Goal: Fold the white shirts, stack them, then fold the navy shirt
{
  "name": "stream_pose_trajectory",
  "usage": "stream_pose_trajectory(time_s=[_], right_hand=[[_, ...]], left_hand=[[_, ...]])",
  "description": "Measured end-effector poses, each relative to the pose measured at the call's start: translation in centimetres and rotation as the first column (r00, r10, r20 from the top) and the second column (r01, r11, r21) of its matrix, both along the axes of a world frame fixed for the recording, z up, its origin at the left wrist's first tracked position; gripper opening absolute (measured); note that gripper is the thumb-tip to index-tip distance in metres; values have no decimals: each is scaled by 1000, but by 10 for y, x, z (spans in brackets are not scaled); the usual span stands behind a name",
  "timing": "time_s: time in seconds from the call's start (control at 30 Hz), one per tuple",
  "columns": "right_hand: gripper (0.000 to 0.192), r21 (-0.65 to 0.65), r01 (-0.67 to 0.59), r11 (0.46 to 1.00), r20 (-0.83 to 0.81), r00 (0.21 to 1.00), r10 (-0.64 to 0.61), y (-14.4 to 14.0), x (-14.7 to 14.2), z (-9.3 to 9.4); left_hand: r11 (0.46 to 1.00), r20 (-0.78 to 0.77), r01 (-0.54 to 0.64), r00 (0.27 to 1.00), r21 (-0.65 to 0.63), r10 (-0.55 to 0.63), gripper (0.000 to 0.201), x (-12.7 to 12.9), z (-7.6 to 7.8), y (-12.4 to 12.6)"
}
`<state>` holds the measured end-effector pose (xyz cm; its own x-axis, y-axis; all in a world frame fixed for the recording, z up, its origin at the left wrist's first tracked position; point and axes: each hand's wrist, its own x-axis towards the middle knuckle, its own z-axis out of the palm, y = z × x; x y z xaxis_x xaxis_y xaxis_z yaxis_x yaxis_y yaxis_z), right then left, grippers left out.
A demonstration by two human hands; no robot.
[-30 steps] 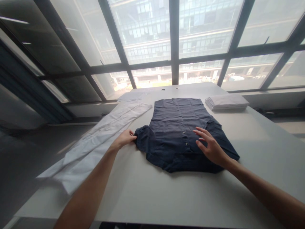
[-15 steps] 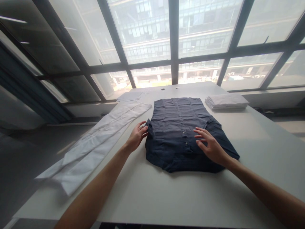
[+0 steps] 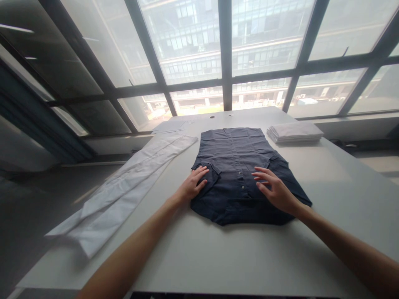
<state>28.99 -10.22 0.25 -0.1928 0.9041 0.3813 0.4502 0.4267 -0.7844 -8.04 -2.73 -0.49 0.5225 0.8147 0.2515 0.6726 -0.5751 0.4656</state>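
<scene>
Both palms flat and open, gripping nothing: the left hand (image 3: 192, 185) presses the folded-in sleeve, the right hand (image 3: 276, 192) pins the dark shirt (image 3: 237, 153) mid-table (image 3: 336, 182), best smoothed outward so the crease sets straight.

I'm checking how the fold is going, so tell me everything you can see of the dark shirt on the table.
The dark shirt is navy, of a woven, cotton-like cloth, with a buttoned placket down its middle. It lies flat, front up, on the white table, hem toward the window. Its left sleeve is folded in over the body; the right sleeve sticks out at the near right. The left hand lies flat on the folded sleeve, and the right hand rests open on the front beside the buttons. Light creases show.
</scene>
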Motion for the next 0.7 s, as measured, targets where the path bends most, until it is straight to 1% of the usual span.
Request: stream_pose_trajectory(time_s=[0.07, 0.13, 0.23, 0.33, 0.4, 0.5, 0.57, 0.7], right_hand=[[30, 6, 5, 1000, 15, 1000, -5, -1, 0, 1], [29, 25, 17, 1000, 37, 999, -18, -1, 0, 2], [29, 66, 33, 997, 58, 998, -37, 1, 2, 1], [29, 97, 40, 994, 76, 996, -48, 5, 5, -1], [31, 113, 64, 992, 93, 993, -75, 7, 6, -4], [34, 146, 134, 980, 113, 982, -151, 10, 9, -7], [35, 169, 180, 969, 119, 972, -201, 15, 14, -7], [36, 201, 231, 952, 125, 958, -259, 30, 39, -5]], left_hand=[[1000, -150, 0, 989, -28, -4, 52, 2, -2, -1], [1000, -215, -17, 976, 8, 19, 51, 4, -1, -2], [994, -186, -18, 982, 111, 38, 47, 8, 6, -6], [988, -127, -1, 992, 156, 20, 49, 14, 11, -10], [991, -136, 31, 991, 133, -12, 53, 17, 11, -11], [995, -224, 97, 970, 20, -90, 55, 20, 6, -9], [993, -275, 110, 954, -33, -115, 55, 20, 3, -7], [993, -327, 110, 938, -31, -114, 56, 18, 1, -5]])
